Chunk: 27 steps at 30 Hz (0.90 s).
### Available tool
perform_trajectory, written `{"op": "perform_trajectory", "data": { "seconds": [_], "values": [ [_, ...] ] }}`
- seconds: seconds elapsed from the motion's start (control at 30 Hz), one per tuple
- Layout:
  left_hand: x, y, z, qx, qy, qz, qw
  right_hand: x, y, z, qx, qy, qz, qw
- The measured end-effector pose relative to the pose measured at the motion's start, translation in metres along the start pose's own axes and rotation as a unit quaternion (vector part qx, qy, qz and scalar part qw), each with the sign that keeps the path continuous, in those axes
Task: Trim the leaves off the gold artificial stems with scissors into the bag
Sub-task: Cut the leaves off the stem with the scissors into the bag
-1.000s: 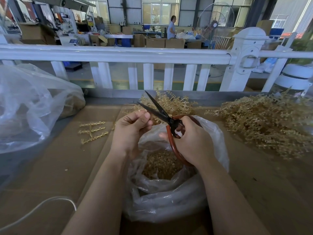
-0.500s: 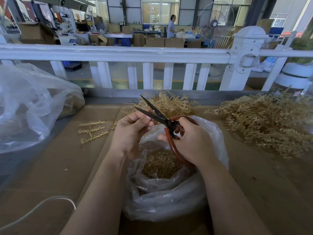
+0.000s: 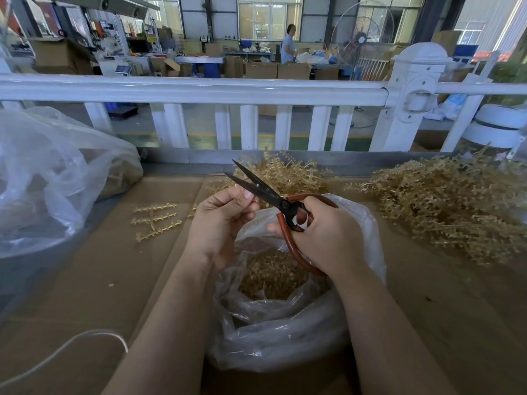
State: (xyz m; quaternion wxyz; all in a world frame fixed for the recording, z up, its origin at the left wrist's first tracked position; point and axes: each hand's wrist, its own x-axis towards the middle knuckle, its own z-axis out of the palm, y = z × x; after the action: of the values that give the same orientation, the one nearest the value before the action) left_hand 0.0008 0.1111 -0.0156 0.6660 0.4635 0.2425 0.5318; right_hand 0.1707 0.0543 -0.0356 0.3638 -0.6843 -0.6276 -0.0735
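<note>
Now my scissors (image 3: 268, 192) stand a little lower than a second ago, and the blades are less far apart, though a narrow gap still shows between the tips. I judge that I am closing them for one more cut. My right hand (image 3: 328, 238) is curled through the red handle loops and grips them firmly. My left hand (image 3: 225, 220) is closed in a pinch, thumb against the fingers, right beside the lower blade; I think it holds a small piece of stem, but the piece itself is hidden, so I cannot say for sure. Both hands hang directly over the open mouth of the bag (image 3: 285, 323), where many gold cut pieces (image 3: 271, 275) already lie, so what I cut should fall inside.

The uncut gold stems (image 3: 445, 203) wait in a big pile to my right on the bench (image 3: 456, 309), and a smaller pile (image 3: 285, 172) lies just behind the scissors. A few trimmed stems (image 3: 155, 220) lie to my left on the cardboard, apart from the bag. Farther left is a large plastic bag (image 3: 51, 178), and a white cable (image 3: 65, 349) crosses the near left corner. The bench ends at a grey edge before the white railing (image 3: 199, 89). The blade tips point toward this edge, near the small pile, so I have more free room to the sides than forward.
</note>
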Motion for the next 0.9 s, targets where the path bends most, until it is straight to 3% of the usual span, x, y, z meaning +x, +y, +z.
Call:
{"op": "perform_trajectory", "data": {
  "seconds": [0.33, 0.6, 0.9],
  "values": [
    [0.002, -0.002, 0.0, 0.006, -0.003, 0.02, 1.0, 0.0, 0.003, 0.002, 0.008, 0.012, -0.006, 1.0],
    [0.008, -0.008, -0.005, 0.148, 0.001, 0.102, 0.984, -0.001, 0.001, 0.0, 0.015, 0.025, -0.011, 1.0],
    [0.009, -0.011, -0.004, 0.193, -0.021, 0.133, 0.972, -0.003, 0.002, 0.001, 0.029, 0.03, -0.027, 0.999]
  ]
}}
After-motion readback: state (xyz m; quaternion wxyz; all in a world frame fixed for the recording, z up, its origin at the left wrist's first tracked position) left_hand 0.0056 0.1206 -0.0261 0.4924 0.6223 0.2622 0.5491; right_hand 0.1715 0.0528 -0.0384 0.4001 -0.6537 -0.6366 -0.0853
